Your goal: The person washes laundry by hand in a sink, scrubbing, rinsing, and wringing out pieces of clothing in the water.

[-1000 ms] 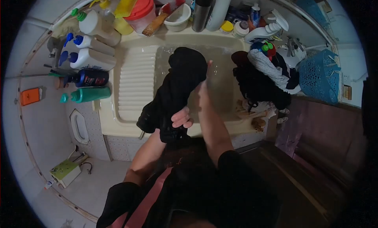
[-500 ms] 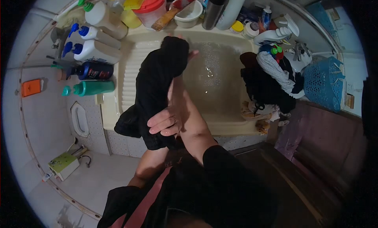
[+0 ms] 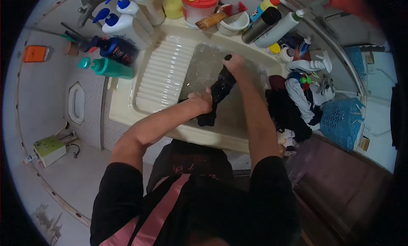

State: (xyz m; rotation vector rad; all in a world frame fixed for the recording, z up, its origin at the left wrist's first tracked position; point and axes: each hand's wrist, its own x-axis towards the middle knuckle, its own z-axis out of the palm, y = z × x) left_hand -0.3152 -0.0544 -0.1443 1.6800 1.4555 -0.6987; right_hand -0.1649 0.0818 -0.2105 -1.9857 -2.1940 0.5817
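A dark wet cloth garment [image 3: 222, 85] is stretched between my hands, low in the water-filled basin of the cream laundry sink [image 3: 204, 135]. My right hand [image 3: 234, 64] is closed around its far end, with a small dark bit showing above the fist. My left hand [image 3: 202, 101] grips it nearer to me, and its loose end hangs down beside that hand. More dark cloth shows left of my left wrist. The ribbed washboard [image 3: 165, 72] forms the left side of the sink. What kind of garment it is cannot be made out.
Pump bottles [image 3: 127, 31] and a teal bottle [image 3: 112, 68] line the left rim. A red-lidded tub [image 3: 199, 10], a white bowl [image 3: 234, 24] and a wooden-handled brush [image 3: 211, 21] stand behind. To the right lie piled clothes [image 3: 284, 110] and a blue basket [image 3: 342, 123].
The black garment, earlier draped over one forearm above the washboard, has come down into the basin. Both hands have moved apart and now hold it. The view has shifted.
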